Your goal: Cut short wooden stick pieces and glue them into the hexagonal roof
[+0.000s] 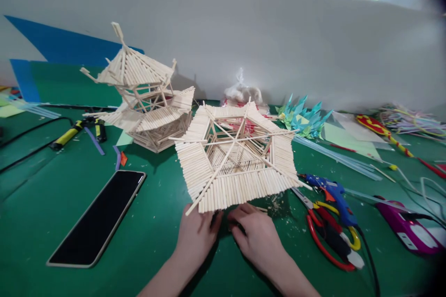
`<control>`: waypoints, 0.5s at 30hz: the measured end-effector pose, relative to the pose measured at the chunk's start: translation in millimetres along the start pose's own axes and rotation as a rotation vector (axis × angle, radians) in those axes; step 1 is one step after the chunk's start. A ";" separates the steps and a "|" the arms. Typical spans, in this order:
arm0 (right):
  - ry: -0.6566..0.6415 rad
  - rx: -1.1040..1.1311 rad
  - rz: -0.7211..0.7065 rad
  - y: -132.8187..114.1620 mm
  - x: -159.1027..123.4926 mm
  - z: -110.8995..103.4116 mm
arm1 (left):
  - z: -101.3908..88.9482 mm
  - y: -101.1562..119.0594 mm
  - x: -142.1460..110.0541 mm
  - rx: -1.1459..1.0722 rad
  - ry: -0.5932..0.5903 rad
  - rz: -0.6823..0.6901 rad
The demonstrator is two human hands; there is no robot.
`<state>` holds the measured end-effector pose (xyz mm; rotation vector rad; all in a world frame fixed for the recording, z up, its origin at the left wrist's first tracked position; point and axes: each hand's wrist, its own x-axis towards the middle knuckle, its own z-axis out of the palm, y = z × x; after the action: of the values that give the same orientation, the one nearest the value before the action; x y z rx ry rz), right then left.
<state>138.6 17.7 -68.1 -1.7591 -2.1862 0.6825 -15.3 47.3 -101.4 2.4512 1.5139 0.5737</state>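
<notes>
A star-shaped roof model (240, 188) of pale wooden sticks stands in front of me, with crossing sticks over its open middle. My left hand (197, 232) is at its front edge, fingers curled and partly hidden beneath the overhang. Just to the right, my right hand (258, 232) is bent with thumb and fingers drawn together, close below the same edge. Whatever either hand grips is too hidden to make out. Behind on the left rises a tiered stick pavilion (139, 67) with a pointed roof.
A phone (97, 218) lies at the left, with a yellow-black tool (68, 135) beyond it. To the right are red-yellow scissors (311, 222), a blue glue gun (331, 190) and a magenta power strip (406, 227). Teal folded paper (304, 116) sits near the grey partition (278, 41).
</notes>
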 end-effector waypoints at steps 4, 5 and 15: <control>-0.017 0.009 -0.024 -2.2 -0.8 3.3 | -9.9 1.6 -9.0 -0.093 -0.002 -0.060; -0.014 0.014 -0.025 -2.1 -1.7 4.5 | -13.0 2.8 -11.8 -0.121 -0.005 -0.084; 0.125 0.694 -0.159 -15.0 -14.0 -3.2 | -59.7 32.8 -25.9 -0.961 -0.173 -0.491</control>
<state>130.7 2.4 -56.5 -1.2165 -1.6849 1.0873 -24.5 7.6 -41.1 1.3209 1.2630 0.7284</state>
